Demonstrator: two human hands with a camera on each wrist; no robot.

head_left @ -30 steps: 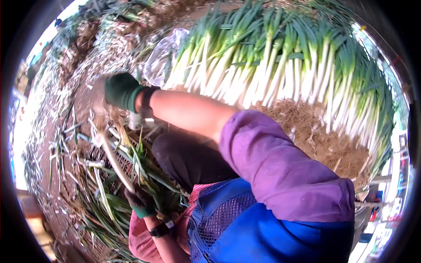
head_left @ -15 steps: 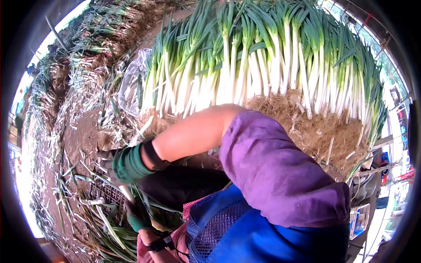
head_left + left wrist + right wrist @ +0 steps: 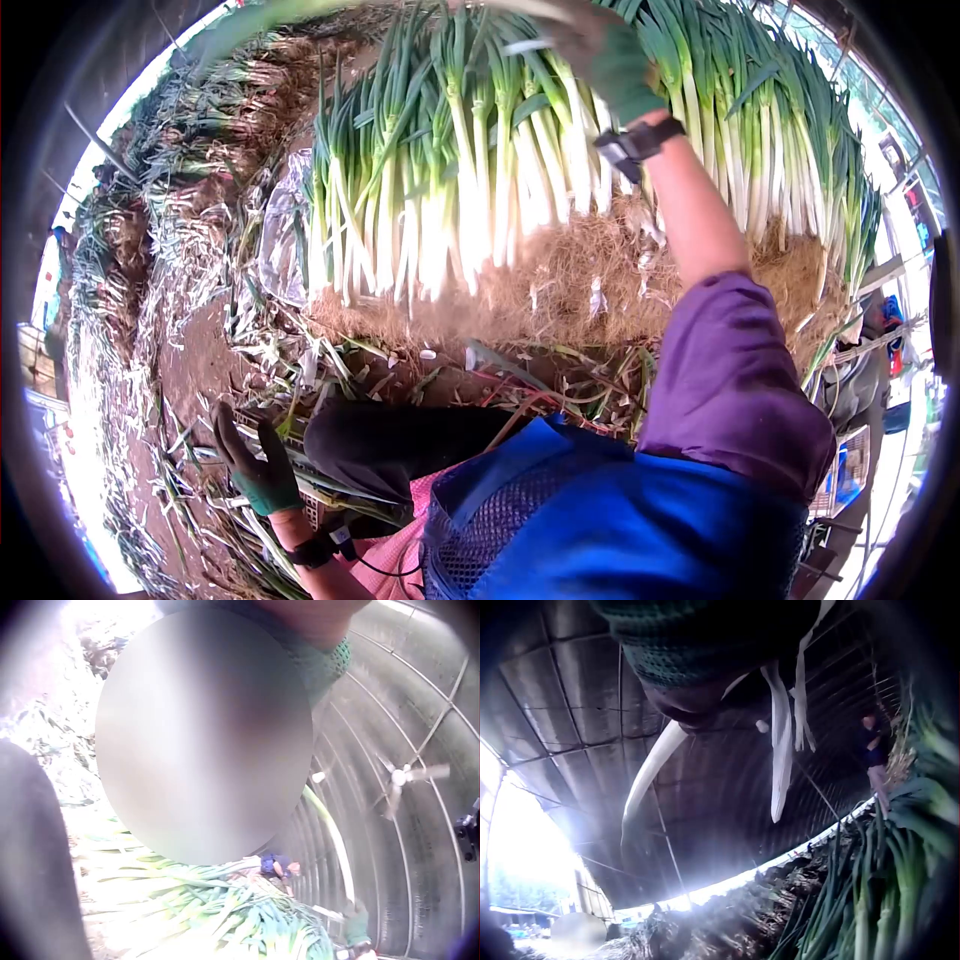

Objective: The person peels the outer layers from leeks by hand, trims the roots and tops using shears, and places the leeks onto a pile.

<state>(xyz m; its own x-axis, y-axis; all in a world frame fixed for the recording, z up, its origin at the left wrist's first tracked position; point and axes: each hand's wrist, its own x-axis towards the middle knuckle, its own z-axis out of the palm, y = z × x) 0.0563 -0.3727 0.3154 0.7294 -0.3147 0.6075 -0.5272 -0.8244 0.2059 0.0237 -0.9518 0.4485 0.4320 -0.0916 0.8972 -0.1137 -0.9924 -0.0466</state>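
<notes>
My right hand (image 3: pixel 605 65), in a dark-palmed green glove, is raised over the far row of green onions (image 3: pixel 480 190). It grips a long green onion (image 3: pixel 339 840), which shows as a blur along the top of the head view. From the same hand, loose pale peel strips (image 3: pixel 781 742) dangle in the right wrist view, beside the onion's white shank (image 3: pixel 649 769). At lower left, my left hand (image 3: pixel 255 465), gloved alike, has its fingers spread and holds nothing. It hovers over leaf scraps beside my dark-trousered knee (image 3: pixel 390 440).
Brown roots (image 3: pixel 590 280) form a mat along the near side of the onion row. Trimmings (image 3: pixel 310 370) litter the ground before my knees. More bundles (image 3: pixel 210 150) lie at far left, past a crumpled plastic sheet (image 3: pixel 285 230). Another person (image 3: pixel 875 754) stands farther off.
The right hand has swung from the lower left up over the onion row, carrying the onion. The left hand, earlier holding the onion's white shank, has let go and spread its fingers.
</notes>
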